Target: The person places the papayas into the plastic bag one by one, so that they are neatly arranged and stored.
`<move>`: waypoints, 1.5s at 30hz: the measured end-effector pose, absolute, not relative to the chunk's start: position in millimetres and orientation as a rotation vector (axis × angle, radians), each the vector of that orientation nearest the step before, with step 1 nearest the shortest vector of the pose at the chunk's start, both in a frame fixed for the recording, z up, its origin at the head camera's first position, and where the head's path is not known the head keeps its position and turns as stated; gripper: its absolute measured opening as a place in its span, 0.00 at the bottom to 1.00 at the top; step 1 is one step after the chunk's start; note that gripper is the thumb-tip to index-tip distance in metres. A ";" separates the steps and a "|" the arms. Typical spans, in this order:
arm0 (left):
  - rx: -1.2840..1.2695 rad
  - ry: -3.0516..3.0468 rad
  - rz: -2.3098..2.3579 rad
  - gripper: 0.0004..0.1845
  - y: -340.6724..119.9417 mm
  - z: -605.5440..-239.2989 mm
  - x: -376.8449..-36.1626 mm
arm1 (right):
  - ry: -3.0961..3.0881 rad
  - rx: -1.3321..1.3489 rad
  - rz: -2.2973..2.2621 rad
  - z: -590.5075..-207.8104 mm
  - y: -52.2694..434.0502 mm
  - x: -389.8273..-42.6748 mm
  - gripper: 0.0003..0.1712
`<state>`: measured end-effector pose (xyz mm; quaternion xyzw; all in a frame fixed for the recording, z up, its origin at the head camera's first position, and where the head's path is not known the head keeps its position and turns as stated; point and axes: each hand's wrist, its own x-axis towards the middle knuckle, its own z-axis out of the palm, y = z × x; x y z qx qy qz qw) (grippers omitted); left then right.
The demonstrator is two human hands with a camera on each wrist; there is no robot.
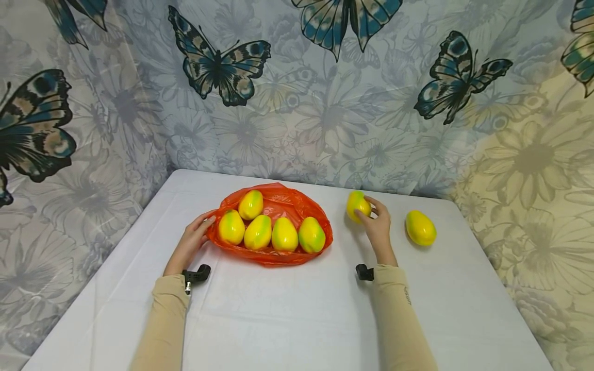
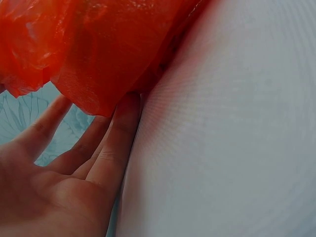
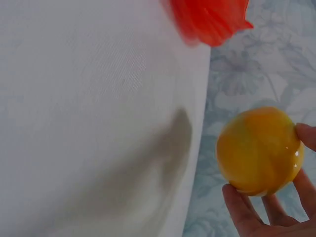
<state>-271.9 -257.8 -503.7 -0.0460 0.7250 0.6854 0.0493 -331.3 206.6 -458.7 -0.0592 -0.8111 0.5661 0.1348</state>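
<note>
A red plastic bag [image 1: 278, 262] lies spread open with several glossy yellow-green mangoes [image 1: 257, 233] inside. My left hand [image 1: 189, 245] touches its left side; in the left wrist view the fingers [image 2: 106, 158] look fairly straight, with some tips hidden behind the red plastic [image 2: 113, 54]. To the right of the bag, my right hand [image 1: 378, 226] grips another mango [image 1: 356, 206] between thumb and fingers. The right wrist view shows this mango [image 3: 259, 150] held by the fingertips, raised off the table, its shadow falling on the cloth.
One more yellow mango [image 1: 421, 228] lies on the white-covered table [image 1: 278, 319], to the right of my right hand. A wall covering with butterflies and flowers [image 1: 325, 118] rises behind the table's far edge. Black wrist cameras [image 1: 197, 275] sit on both wrists.
</note>
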 end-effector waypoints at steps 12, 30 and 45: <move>-0.126 2.190 2.090 0.33 -256.8 -497.4 -267.5 | -2.380 -0.124 1.698 -450.5 167.1 -333.9 0.29; -0.119 2.176 2.091 0.30 -251.1 -479.7 -259.1 | -2.421 0.017 1.752 -441.3 119.6 -335.0 0.28; -0.134 2.172 2.086 0.31 -250.4 -479.7 -260.0 | -2.491 0.103 1.765 -439.6 84.5 -334.8 0.28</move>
